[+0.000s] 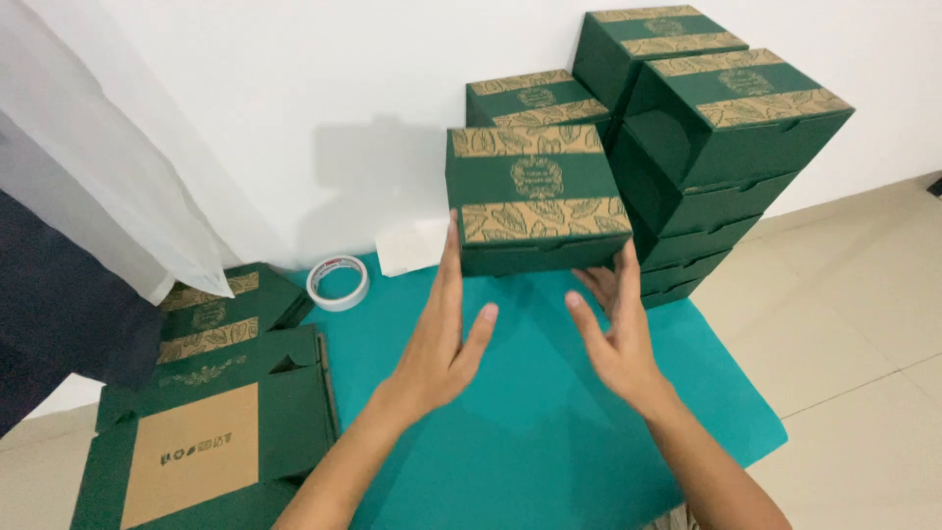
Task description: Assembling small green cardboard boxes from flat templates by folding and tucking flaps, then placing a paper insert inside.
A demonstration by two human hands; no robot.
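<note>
Teal cloth (549,432) covers the floor (863,324) at the foot of a white wall (294,98). On its far right edge stands a stack (706,147) of closed dark green boxes with tan leaf bands, several high, against the wall. At the left lie flat boxes (211,422), unfolded, one showing its brown inside. A white curtain (88,167) hangs over them.

Between the two hands sits one closed green box (535,196), raised above the cloth and just in front of the stack. The left hand (442,339) is open, its fingers straight and pointing up, with the fingertips touching the box's lower left edge. The right hand (613,329) is open too, fingers spread, reaching up to the box's lower right corner; its fingertips meet the bottom edge. Neither hand closes around the box; both press at its sides from below.

Behind the left hand a tape roll (339,283) lies on the cloth, beside a white paper (412,245) at the wall.
</note>
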